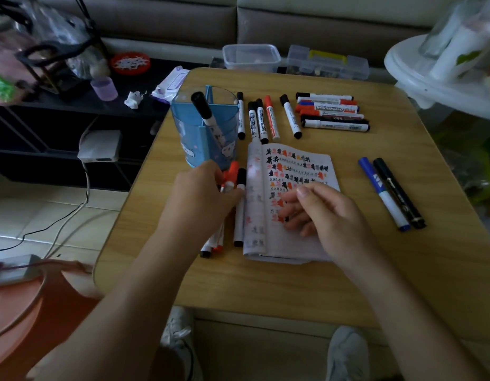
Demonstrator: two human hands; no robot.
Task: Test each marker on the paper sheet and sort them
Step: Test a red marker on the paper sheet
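Head cam: left hand [199,193] is down on the loose marker pile [239,215] just left of the paper sheet [296,163], but I can't tell if it's actually pinching one. Right hand [329,215] rests on the sheet, fingers loosely curled, holding nothing. Sorted markers [331,114] lie further back, and one black-capped marker [204,108] stands in the blue holder [191,125].

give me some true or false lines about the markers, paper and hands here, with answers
1. A black-capped marker stands in the blue holder. True.
2. The right hand rests on the paper sheet. True.
3. The blue marker lies inside the holder. False: it lies on the table, right of the paper, beside a black marker.
4. The left hand is on the paper. False: it reaches to the markers lying left of the paper.
5. The paper is blank. False: it carries orange and black test marks.
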